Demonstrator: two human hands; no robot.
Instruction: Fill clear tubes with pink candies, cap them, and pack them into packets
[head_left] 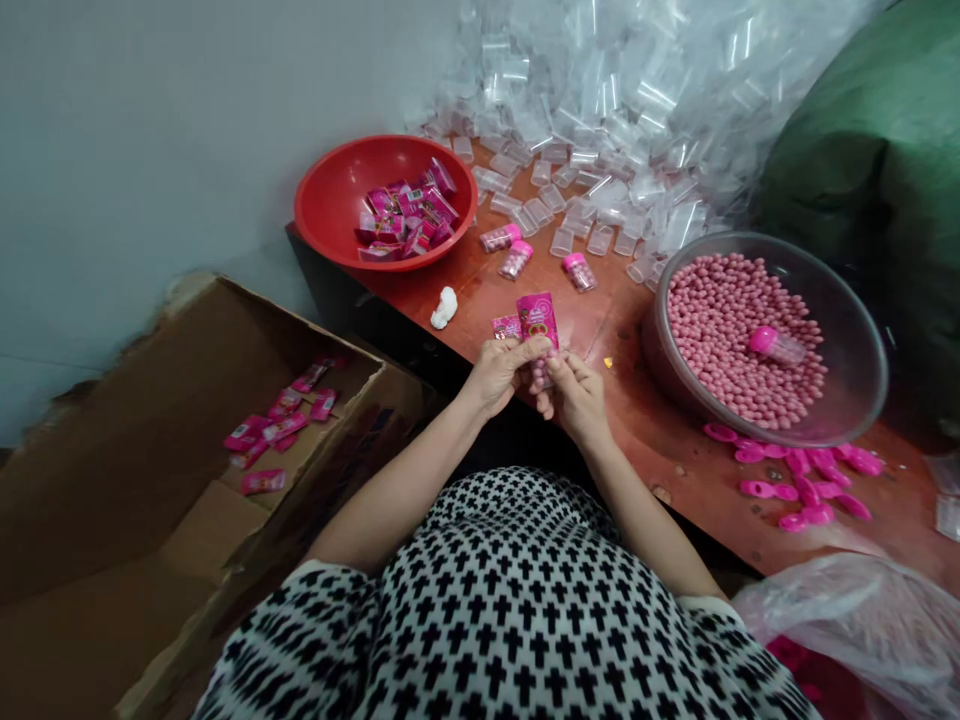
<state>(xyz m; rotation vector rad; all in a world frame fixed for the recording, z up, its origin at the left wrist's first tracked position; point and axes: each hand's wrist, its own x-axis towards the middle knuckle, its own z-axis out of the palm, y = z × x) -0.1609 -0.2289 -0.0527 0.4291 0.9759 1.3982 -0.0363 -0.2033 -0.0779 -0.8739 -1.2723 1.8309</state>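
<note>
At the table's front edge, my left hand (496, 374) and my right hand (576, 396) are close together, fingers pinched. Between them they hold a small clear candy bottle (538, 374) of pink balls. A printed magenta wrapper (537, 318) stands up from its far end; whether it is around the bottle or against it, I cannot tell. Behind my left fingers shows a second magenta wrapper (506, 327), either held or lying on the table. Beyond my hands lie several filled bottles with pink caps (516, 260). My fingertips partly hide the held bottle.
A red bowl (330, 215) holds wrapped pieces. Clear empty bottles (600, 190) are heaped behind. A translucent bowl (862, 365) holds pink candy balls (739, 340) and one capped bottle. Pink caps (806, 490) lie right. An open cardboard box (172, 400) with wrapped pieces stands left.
</note>
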